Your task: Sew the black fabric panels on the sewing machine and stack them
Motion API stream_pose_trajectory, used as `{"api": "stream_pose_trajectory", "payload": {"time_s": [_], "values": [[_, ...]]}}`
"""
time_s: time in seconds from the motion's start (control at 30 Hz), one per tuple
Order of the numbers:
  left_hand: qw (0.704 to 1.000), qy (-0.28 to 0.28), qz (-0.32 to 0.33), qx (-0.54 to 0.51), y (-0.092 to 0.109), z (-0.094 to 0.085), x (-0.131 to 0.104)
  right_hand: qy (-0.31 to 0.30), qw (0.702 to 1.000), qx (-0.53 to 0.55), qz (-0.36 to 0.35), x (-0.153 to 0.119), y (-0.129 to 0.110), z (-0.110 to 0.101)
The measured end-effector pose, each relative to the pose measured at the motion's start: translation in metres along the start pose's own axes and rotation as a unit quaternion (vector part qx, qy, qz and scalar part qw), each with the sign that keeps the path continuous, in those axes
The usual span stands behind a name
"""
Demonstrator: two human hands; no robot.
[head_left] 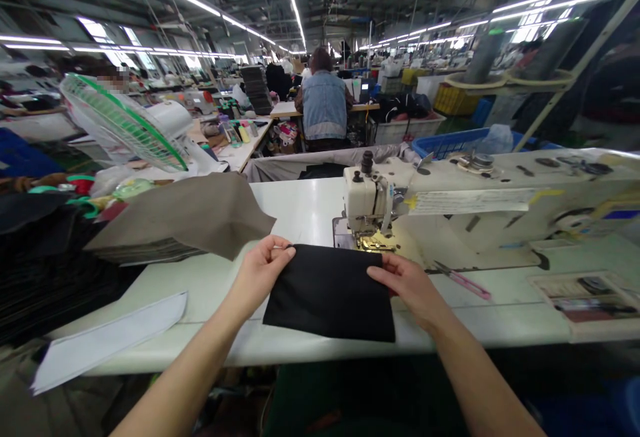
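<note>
A black fabric panel [333,297] hangs between my two hands over the front of the sewing table. My left hand [263,267] pinches its upper left corner between thumb and fingers. At the upper right edge, my right hand [407,284] grips it with the thumb on top and the fingers partly hidden behind. Just beyond the panel's top edge is the sewing machine [373,200], its needle area and gold-coloured plate [377,244] close to my right hand. Pink-handled snips [465,282] lie on the table to the right of that hand.
A stack of grey-brown fabric pieces [185,214] lies left, near a white strip [113,337]. Dark cloth is piled at far left. A green-rimmed fan [125,120] stands behind. A tool tray [590,297] sits right. Ahead, a person in a denim vest [325,104] sits facing away.
</note>
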State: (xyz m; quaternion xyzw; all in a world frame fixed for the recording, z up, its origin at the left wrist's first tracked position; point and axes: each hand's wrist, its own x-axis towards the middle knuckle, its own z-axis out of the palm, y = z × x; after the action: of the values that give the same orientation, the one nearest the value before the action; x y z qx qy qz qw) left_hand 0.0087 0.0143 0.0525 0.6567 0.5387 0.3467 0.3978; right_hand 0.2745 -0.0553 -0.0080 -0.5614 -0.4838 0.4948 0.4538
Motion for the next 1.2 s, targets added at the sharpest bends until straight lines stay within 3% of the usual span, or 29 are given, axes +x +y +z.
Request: {"api": "stream_pose_trajectory", "payload": {"time_s": [0.07,0.13,0.2,0.27,0.33,0.37,0.43,0.5,0.57,0.67,0.83,1.0,1.2], "values": [[0.986,0.032,0.038,0.158,-0.022,0.011,0.000,0.082,0.988,-0.121,-0.055,0.012,0.012,0.007],[0.950,0.068,0.106,0.284,-0.036,0.022,-0.003,0.134,0.971,-0.179,-0.079,0.018,0.020,0.014],[0.920,0.082,0.182,0.336,-0.043,0.032,-0.009,0.184,0.948,-0.229,-0.126,0.019,0.020,0.022],[0.908,0.037,0.242,0.340,-0.046,0.041,-0.016,0.223,0.907,-0.294,-0.201,0.014,0.014,0.032],[0.895,-0.035,0.273,0.351,-0.049,0.049,-0.023,0.206,0.878,-0.341,-0.266,0.007,0.007,0.048],[0.885,-0.062,0.278,0.367,-0.051,0.053,-0.025,0.168,0.876,-0.348,-0.288,0.005,0.005,0.057],[0.863,-0.085,0.281,0.411,-0.058,0.057,-0.029,0.063,0.871,-0.371,-0.316,0.002,0.005,0.074],[0.846,-0.083,0.280,0.447,-0.067,0.058,-0.029,0.019,0.862,-0.407,-0.302,0.001,0.011,0.083],[0.839,-0.071,0.279,0.462,-0.073,0.055,-0.028,0.022,0.854,-0.441,-0.274,0.001,0.020,0.078],[0.840,-0.072,0.274,0.462,-0.076,0.049,-0.025,0.038,0.844,-0.466,-0.263,-0.003,0.034,0.050],[0.858,-0.093,0.243,0.443,-0.056,0.060,-0.022,0.047,0.839,-0.452,-0.298,-0.011,0.044,0.004],[0.845,-0.189,0.313,0.390,-0.037,0.081,-0.001,0.056,0.843,-0.437,-0.308,0.000,0.041,0.001],[0.841,-0.211,0.312,0.388,-0.040,0.078,0.024,0.060,0.852,-0.426,-0.299,0.017,0.039,0.003]]}}
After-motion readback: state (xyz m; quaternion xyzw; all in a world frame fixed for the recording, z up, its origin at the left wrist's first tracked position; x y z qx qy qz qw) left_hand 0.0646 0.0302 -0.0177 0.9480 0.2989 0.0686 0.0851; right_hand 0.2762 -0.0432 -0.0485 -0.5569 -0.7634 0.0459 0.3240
